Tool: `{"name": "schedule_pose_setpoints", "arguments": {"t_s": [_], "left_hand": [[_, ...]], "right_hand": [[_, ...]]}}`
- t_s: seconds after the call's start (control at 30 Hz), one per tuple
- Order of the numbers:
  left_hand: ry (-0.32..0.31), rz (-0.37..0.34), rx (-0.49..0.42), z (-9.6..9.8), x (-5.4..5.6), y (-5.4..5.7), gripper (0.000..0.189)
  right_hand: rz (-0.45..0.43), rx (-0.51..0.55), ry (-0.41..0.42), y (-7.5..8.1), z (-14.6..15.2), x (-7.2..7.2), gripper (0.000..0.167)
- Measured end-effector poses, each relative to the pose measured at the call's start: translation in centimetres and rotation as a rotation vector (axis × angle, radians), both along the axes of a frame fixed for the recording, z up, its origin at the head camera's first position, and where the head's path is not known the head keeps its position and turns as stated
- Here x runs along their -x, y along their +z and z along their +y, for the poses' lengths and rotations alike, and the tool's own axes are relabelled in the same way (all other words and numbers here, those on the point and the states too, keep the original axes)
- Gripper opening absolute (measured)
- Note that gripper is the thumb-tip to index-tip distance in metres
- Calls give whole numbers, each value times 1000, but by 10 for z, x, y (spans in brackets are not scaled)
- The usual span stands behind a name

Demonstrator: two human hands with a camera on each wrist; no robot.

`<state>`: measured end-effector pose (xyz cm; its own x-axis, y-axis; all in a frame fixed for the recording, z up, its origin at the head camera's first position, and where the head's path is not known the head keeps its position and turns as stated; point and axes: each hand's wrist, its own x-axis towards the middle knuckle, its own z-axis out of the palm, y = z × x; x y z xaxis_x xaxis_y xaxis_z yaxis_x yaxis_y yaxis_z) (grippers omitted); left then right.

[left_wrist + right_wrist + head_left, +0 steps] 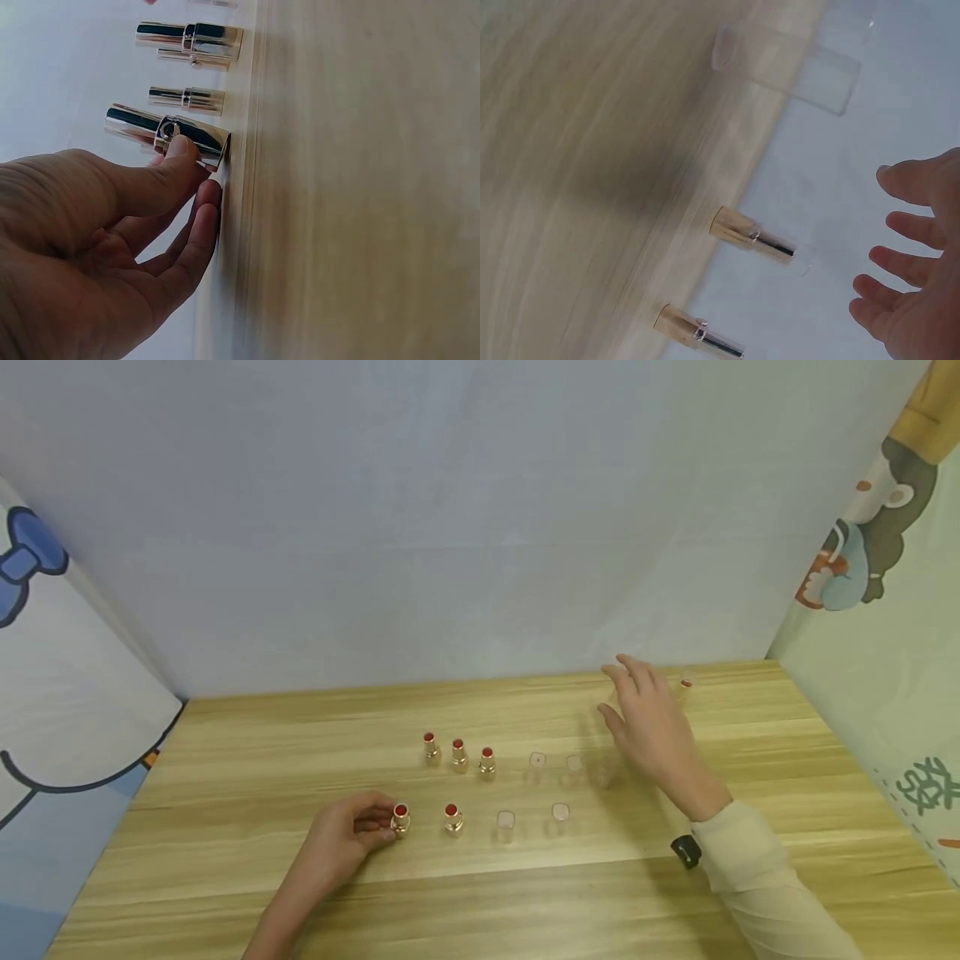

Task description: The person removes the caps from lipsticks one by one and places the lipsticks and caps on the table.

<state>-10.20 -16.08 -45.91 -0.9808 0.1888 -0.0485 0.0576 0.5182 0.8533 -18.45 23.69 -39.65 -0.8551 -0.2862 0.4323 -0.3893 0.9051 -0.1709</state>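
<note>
My left hand (pixel 351 837) pinches an uncapped lipstick (pixel 401 817) with a gold tube and red tip. In the left wrist view, the thumb and a finger grip the lower part of that lipstick (pixel 169 136), which stands slightly tilted with its base at the wood surface. Beside it stands another open lipstick (pixel 452 818). My right hand (pixel 648 720) hovers over the back right of the table, fingers spread and loosely bent around nothing. Nearest to it are a lipstick (pixel 684 689) partly hidden behind it and, in the right wrist view, two gold lipstick tubes (pixel 754 236).
Three uncapped lipsticks (pixel 459 755) stand in a row farther back. Right of them several clear caps (pixel 537 765) stand in two rows, one cap (pixel 506 825) in the front row. A grey cloth wall (pixel 450 568) rises behind the wooden table (pixel 487 910). Printed cloths hang at both sides.
</note>
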Motion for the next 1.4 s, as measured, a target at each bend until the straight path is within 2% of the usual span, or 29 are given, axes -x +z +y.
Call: {"name": "schedule_pose_setpoints", "arguments": {"t_s": [0.17,0.37,0.7,0.87,1.13,1.4], "left_hand": [[-5,-8,-6,-1,0,-1,28],[-2,-13,-10,-1,1,-1,27],[3,-14,-6,-1,0,-2,28],[-5,-8,-13,-2,1,-3,28],[-26,1,-27,-3,1,-3,28],[-16,0,-18,-3,0,-3,29]], "right_hand": [[9,-63,-17,-4,5,10,54],[-80,-132,-58,-9,7,17,53],[-64,-120,-30,-14,13,23,39],[-48,-158,-61,-14,14,29,34],[-57,-163,-92,-16,17,36,37],[-55,-156,-83,-17,20,39,40]]}}
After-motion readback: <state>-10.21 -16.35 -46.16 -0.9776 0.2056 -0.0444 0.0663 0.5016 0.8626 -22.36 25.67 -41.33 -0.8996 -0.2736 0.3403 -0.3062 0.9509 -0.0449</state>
